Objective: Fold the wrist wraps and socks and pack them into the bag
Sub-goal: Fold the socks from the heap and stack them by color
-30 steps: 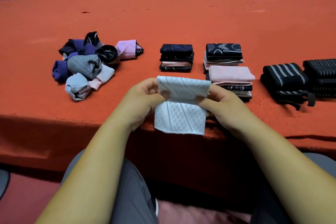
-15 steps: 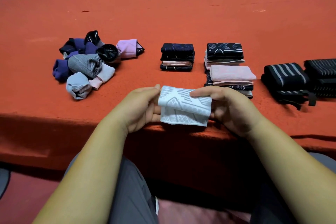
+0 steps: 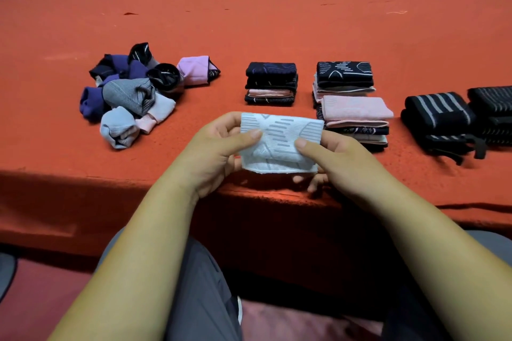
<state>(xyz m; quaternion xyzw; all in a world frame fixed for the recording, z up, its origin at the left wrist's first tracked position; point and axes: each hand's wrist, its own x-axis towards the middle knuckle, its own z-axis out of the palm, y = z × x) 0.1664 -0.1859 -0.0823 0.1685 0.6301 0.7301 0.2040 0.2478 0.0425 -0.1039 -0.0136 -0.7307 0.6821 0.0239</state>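
Orange-red cloth covers the surface (image 3: 277,22), and what lies on it matches a second ago: the loose heap of socks (image 3: 130,94) toward the left side, the folded sock stacks (image 3: 271,83) mid-surface, and the black striped wrist wraps (image 3: 437,116) by the right edge. The change is in the white sock (image 3: 279,133). Then it hung half open, a flap dangling below the hands; now it is doubled into a flat, compact rectangle. Grey dashes and chevrons show on top, and a thin layer peeks out along its lower side. It is held over the near edge of the surface, about midway along. The left hand (image 3: 210,158) has its grip clamped on the sock's left end, thumb on top and fingers underneath. The right hand (image 3: 349,166) pinches the right end likewise.
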